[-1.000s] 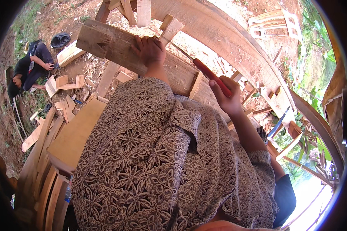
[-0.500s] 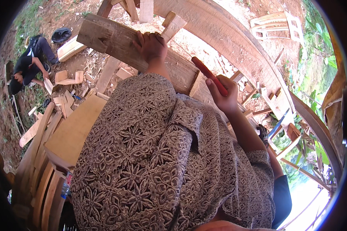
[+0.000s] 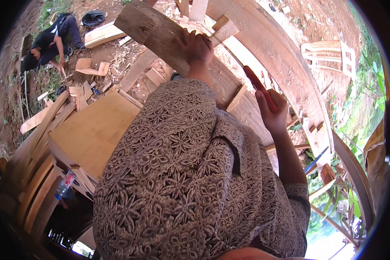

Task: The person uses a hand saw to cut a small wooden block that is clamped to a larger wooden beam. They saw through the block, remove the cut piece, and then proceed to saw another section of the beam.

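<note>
A patterned shirt (image 3: 173,173) on the wearer fills the middle of the view. Beyond the board runs a large plank (image 3: 286,69), its edge bowed by the lens. To the left stands a pale wooden box (image 3: 95,123). A co-worker (image 3: 45,41) in dark clothing is bent low at upper left, one arm reaching to the ground (image 3: 13,99). The thick, weathered board (image 3: 162,37) lies slanting in front of the wearer. A slatted wooden frame (image 3: 327,56) rests on the ground at upper right. The tool (image 3: 258,84) has a red handle and a thin blade; it is held at the right of the board, blade toward the upper left. The left hand (image 3: 198,50) is spread on the board; whether its fingertips hook over the far edge cannot be determined. The right hand (image 3: 273,112) is closed around the red handle. A short wood block (image 3: 225,32) sits just beside the left fingers; blade contact with it cannot be confirmed. A clear bottle (image 3: 65,185) is located beside the box.
</note>
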{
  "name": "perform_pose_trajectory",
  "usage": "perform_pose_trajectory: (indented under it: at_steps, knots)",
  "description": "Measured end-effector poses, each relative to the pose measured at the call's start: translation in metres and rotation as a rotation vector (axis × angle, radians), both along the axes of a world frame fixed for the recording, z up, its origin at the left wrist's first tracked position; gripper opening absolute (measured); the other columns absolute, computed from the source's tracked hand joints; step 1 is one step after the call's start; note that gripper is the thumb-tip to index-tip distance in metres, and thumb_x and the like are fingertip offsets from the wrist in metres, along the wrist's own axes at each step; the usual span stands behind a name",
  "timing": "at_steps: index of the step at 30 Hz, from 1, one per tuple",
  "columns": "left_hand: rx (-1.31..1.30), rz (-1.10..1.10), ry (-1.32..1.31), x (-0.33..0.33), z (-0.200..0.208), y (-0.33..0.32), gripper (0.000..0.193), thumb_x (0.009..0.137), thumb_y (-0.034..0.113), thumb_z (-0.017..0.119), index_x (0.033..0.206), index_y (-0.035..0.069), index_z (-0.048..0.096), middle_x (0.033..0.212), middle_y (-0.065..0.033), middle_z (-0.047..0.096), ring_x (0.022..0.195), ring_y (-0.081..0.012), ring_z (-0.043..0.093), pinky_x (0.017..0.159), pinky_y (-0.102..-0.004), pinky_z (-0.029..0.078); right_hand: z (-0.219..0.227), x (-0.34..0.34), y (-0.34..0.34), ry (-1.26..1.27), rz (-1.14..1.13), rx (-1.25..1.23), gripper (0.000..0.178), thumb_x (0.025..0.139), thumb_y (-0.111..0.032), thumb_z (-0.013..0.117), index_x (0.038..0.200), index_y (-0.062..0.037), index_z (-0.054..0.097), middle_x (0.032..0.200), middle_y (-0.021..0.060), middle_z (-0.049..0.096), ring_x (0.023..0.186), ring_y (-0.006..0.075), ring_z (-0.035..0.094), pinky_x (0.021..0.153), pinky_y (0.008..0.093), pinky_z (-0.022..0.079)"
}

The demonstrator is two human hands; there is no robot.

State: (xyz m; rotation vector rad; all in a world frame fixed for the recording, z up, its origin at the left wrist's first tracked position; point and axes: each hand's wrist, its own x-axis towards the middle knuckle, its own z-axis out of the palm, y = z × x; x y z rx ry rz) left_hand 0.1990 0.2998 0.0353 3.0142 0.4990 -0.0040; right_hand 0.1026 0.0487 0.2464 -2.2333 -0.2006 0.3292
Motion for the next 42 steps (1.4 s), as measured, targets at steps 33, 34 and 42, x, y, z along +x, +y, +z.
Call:
perform_pose_trajectory:
  at_steps: [33, 34, 42]
  knots:
    - [-0.060, -0.108, 0.036, -0.046, -0.017, -0.077, 0.049, 0.101, 0.038, 0.036, 0.116, 0.009, 0.073, 0.146, -0.0090, 0.056, 0.152, -0.0347, 0.027, 0.123, -0.0669, 0.010, 0.031, -0.030, -0.058, 0.167, -0.156, -0.012, 0.033, 0.101, -0.023, 0.070, 0.078, -0.0012, 0.060, 0.064, -0.0008, 0.051, 0.064, 0.0060, 0.044, 0.057, 0.0281, 0.037]
    - [-0.045, -0.105, 0.050, -0.044, -0.017, -0.077, 0.049, 0.101, 0.038, 0.036, 0.115, 0.009, 0.073, 0.144, -0.0088, 0.057, 0.152, -0.0347, 0.028, 0.123, -0.0672, 0.010, 0.036, -0.029, -0.058, 0.154, -0.164, 0.006, 0.033, 0.100, -0.021, 0.070, 0.077, -0.0010, 0.058, 0.063, 0.0012, 0.050, 0.061, 0.0085, 0.043, 0.056, 0.0305, 0.038]
    - [-0.079, -0.104, -0.020, -0.047, -0.025, -0.071, 0.044, 0.101, 0.038, 0.039, 0.107, 0.011, 0.073, 0.133, -0.0084, 0.062, 0.150, -0.0348, 0.030, 0.122, -0.0677, 0.011, 0.068, -0.031, -0.068, 0.156, -0.102, -0.021, 0.036, 0.100, -0.016, 0.069, 0.071, -0.0034, 0.051, 0.058, 0.0048, 0.049, 0.050, 0.0106, 0.047, 0.047, 0.0330, 0.037]
